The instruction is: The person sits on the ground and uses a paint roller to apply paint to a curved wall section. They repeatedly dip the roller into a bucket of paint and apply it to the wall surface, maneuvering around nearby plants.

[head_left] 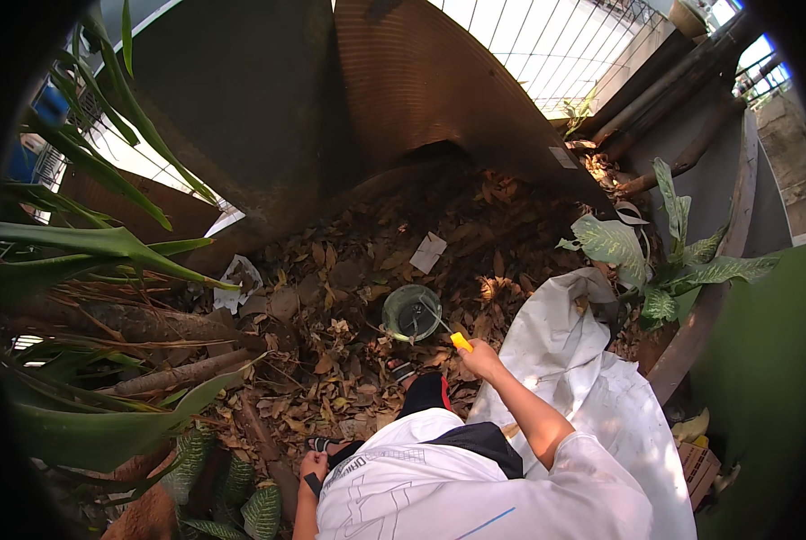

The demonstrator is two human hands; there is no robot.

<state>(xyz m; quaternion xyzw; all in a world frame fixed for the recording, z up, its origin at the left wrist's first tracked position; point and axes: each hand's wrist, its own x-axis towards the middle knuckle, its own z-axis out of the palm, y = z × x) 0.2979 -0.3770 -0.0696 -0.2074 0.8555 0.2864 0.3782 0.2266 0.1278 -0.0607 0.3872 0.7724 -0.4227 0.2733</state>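
Note:
My right hand (pixel 482 359) is closed round the yellow handle of a tool (pixel 461 342) with a thin metal shaft. The shaft reaches over the rim of a round, clear greenish plastic tub (pixel 410 313) that sits on dry leaves. Inside the tub the tool's tip is hard to make out, so its exact kind does not show. My left hand (pixel 313 464), with a dark band at the wrist, is low beside my leg and sandalled foot. Its fingers look curled in, and nothing shows in them.
Brown leaf litter (pixel 331 270) covers the ground. A white sheet (pixel 556 351) lies at my right, by a variegated leafy plant (pixel 673 256). Long-leaved plants (pixel 106 243) and branches crowd the left. A dark panel (pixel 241 99) and a ribbed brown sheet (pixel 421 81) stand ahead.

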